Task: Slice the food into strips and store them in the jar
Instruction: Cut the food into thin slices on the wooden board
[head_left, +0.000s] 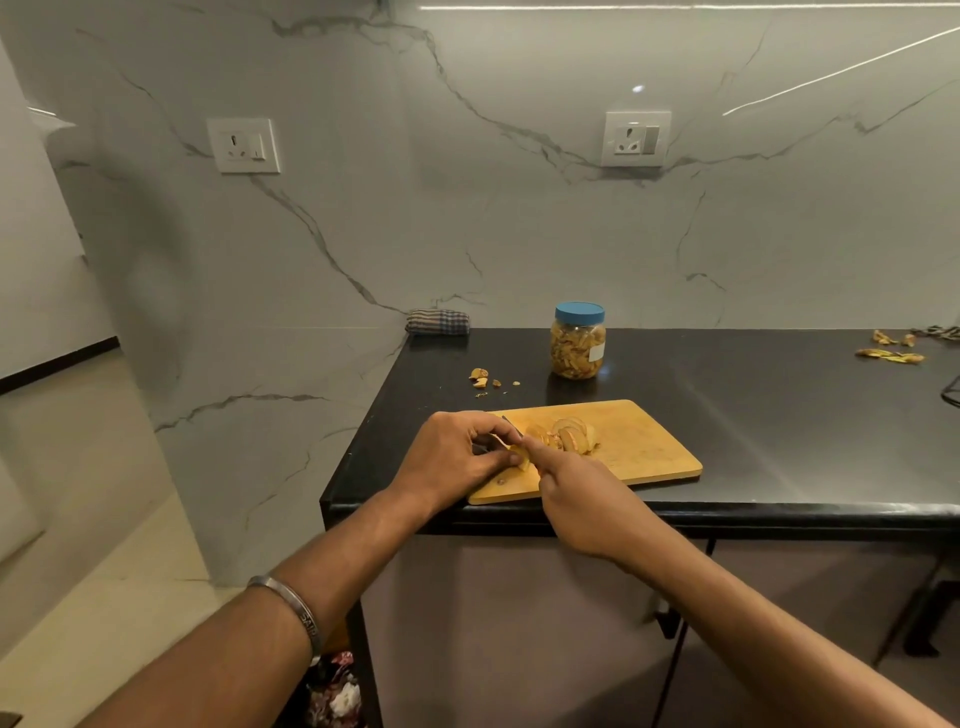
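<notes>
On the near-left part of the wooden cutting board (639, 441), left hand (449, 460) curled over a yellowish piece of food (519, 457), thumb and fingers pinching it, most of it hidden. Just right of that, right hand (587, 499) closed round a knife (511, 425), handle fully covered, only a sliver of dark blade visible, cutting edge unclear. Beyond the fingers, cut slices (569, 434) heaped mid-board; behind the board, blue-lidded jar (578, 340) stood closed, full of strips.
</notes>
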